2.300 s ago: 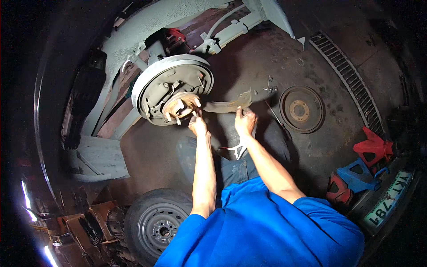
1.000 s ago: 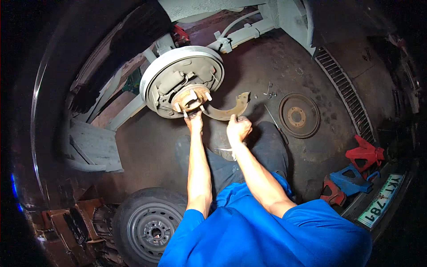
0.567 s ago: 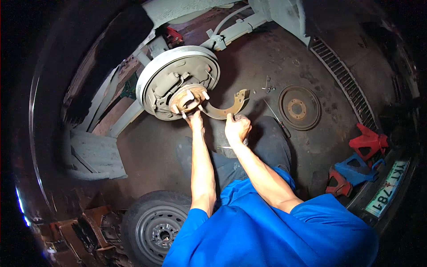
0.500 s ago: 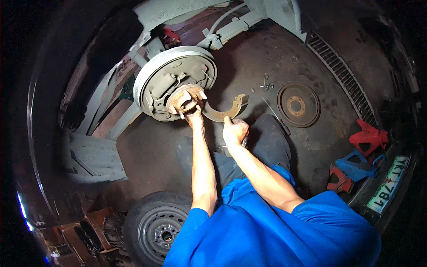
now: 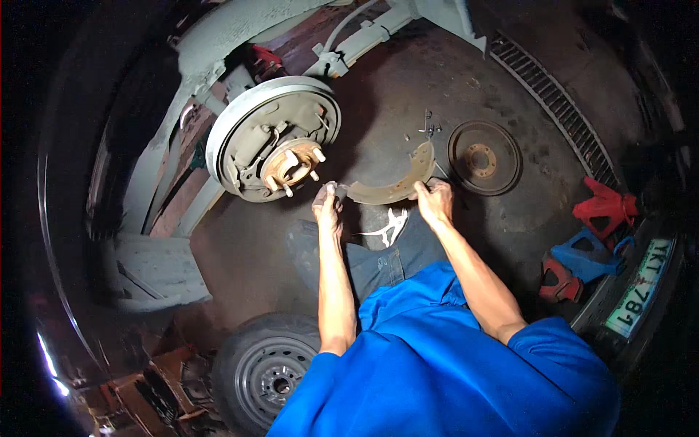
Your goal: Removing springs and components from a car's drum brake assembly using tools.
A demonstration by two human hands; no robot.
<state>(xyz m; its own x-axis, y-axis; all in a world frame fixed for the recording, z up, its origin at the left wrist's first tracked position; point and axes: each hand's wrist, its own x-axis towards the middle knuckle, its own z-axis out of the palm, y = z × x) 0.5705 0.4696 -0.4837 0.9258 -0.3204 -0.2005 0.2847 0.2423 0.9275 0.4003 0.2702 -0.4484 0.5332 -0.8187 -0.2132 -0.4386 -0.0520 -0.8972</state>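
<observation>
Both hands are now drawing away from the wheel hub, left hand and right hand each clamping an end of the curved brake shoe, arms outstretched.

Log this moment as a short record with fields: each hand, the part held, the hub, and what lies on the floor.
left hand: at the left tip of the brake shoe, fingers closed on it
right hand: gripping the shoe's right end
brake shoe: curved, rusty, clear of the backing plate
backing plate: bare hub with studs showing
brake drum: flat on the floor, right of the shoe
wheel: lying near the person's left arm
</observation>
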